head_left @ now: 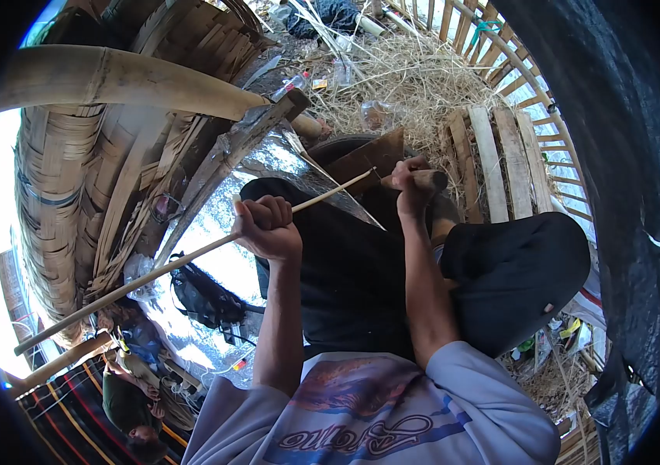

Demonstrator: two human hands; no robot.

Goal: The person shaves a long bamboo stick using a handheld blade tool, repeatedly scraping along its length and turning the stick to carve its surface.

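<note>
My left hand is closed around a long, thin bamboo stick, which runs slantwise from the lower left up towards my right hand. My right hand is wrapped round the thick wooden handle of a tool. A small, thin part points from this tool towards the stick's upper end; its kind is too small to make out. The stick's end lies close to that part, and I cannot tell whether they touch. Below the hands are my legs in black trousers.
A thick bamboo pole and woven bamboo panels stand on the left. Behind my hands are a brown board, wooden slats and dry straw. A black bag lies at left; another person is at lower left.
</note>
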